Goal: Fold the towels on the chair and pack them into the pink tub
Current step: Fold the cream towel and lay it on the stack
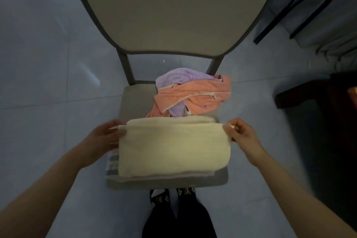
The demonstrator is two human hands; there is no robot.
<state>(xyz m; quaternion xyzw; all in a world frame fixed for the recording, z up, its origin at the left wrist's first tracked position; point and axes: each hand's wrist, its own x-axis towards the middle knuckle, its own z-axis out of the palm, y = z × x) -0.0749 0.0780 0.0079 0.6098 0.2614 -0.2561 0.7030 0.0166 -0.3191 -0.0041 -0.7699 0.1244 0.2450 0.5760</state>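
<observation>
Fingers point(114, 122) of left hand point(104, 137) and right hand point(241, 133) pinch cream towel point(173, 150) covering striped towel point(113, 162).

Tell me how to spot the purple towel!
Find the big grey chair in the middle. At the back of its seat lies a crumpled heap, behind the flat cream towel. The purple towel is the heap's topmost, rearmost lump, tangled with an orange towel.

Both our bare forearms enter from the lower corners and converge forward. Our left hand point(107, 136) grips the left upper corner of the towel point(173, 150). Our right hand point(242, 135) pinches the right upper corner between thumb and curled fingers point(236, 128). The two hands are level and well apart.
</observation>
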